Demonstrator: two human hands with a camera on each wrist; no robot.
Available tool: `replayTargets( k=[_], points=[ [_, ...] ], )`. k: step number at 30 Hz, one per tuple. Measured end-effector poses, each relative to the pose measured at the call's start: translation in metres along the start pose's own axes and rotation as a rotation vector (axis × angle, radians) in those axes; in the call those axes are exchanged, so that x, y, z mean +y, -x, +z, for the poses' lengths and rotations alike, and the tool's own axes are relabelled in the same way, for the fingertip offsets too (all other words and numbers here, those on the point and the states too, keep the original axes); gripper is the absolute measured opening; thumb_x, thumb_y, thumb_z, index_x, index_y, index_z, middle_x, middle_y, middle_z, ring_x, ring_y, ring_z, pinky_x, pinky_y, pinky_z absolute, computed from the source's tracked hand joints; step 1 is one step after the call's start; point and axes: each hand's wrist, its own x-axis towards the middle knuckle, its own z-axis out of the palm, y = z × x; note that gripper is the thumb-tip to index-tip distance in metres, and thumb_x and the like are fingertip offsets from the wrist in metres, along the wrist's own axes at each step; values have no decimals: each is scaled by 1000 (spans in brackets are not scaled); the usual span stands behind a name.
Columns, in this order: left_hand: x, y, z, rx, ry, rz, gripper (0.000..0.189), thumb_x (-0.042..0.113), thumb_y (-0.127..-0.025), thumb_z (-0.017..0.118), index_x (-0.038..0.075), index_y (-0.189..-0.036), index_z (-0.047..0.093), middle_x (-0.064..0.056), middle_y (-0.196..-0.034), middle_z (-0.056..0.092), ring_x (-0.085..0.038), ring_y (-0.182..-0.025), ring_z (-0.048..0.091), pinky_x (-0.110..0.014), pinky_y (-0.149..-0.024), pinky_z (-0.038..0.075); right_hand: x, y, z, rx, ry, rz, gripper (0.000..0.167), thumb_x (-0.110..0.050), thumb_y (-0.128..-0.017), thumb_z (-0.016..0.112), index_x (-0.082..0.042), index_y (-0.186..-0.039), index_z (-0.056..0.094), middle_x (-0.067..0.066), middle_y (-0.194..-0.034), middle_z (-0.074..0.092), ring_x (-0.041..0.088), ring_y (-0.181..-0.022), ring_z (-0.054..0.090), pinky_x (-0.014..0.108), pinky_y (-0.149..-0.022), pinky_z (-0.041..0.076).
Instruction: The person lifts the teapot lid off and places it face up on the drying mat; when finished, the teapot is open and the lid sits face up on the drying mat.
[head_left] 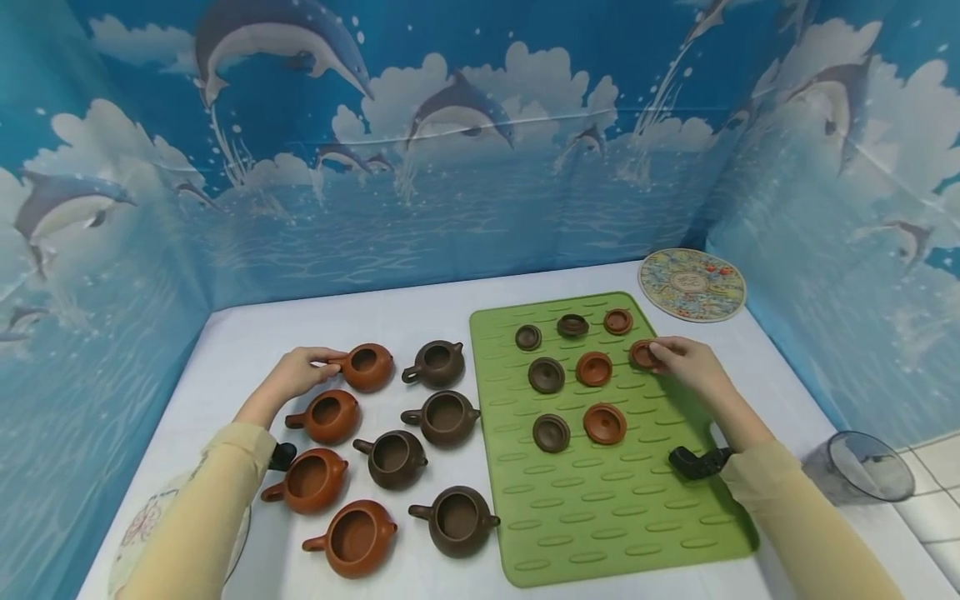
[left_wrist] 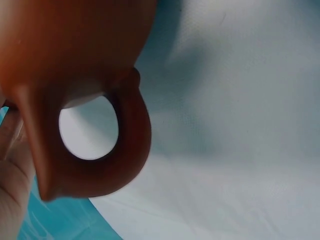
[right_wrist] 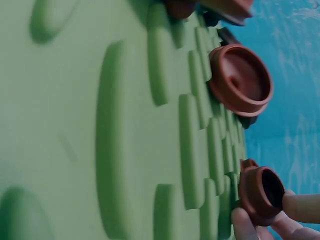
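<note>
My left hand (head_left: 302, 372) pinches the handle of the rearmost reddish-brown teapot (head_left: 366, 368), which stands lidless on the white cloth. In the left wrist view a reddish-brown teapot handle (left_wrist: 135, 150) fills the front, with part of the left hand (left_wrist: 15, 185) behind it at the edge. Over the green mat's right side, my right hand (head_left: 686, 360) holds a small reddish-brown lid (head_left: 642, 354) between thumb and fingers. The right wrist view shows that lid (right_wrist: 257, 195) tilted, its hollow underside facing the thumb. Whether it touches the mat is unclear.
Several open teapots, reddish-brown (head_left: 311, 481) and dark brown (head_left: 459, 521), stand left of the green mat (head_left: 622, 517). More lids (head_left: 604, 423) lie on it. A round patterned mat (head_left: 693, 285) is at the back right; a clear container (head_left: 862, 468) stands at the right edge.
</note>
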Motion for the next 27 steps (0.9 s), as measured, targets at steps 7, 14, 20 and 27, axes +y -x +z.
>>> replayTargets(
  k=[7,14,20,27],
  points=[
    [-1,2,0,3,4,0,37,19,-101,56,10,-136,60,-21,-132,62,-37,-116,60,-48,-89,53,0,-5,1,-11,122,-45,52,-29,-106,45,12,-137,48,36,-130,55,40,-105,67,53,-93,51],
    [-2,6,-2,5,9,-15,37,22,-100,57,10,-136,60,-22,-134,60,-39,-117,59,-50,-91,52,-3,-12,2,-66,93,-4,54,-30,-105,47,11,-140,44,36,-134,51,43,-114,61,43,-88,56],
    [1,7,-3,-7,1,-15,39,22,-101,57,8,-138,58,-24,-138,56,-39,-117,58,-50,-91,52,-2,-15,1,-94,113,7,58,-33,-105,45,11,-143,40,36,-137,48,44,-115,59,45,-91,55],
    [9,12,-11,-10,-65,37,47,25,-102,55,1,-141,51,-27,-138,54,-46,-126,52,-57,-99,48,-11,-9,-6,-45,219,-55,58,-33,-105,42,12,-142,41,38,-137,46,50,-117,55,58,-94,48]
  ],
)
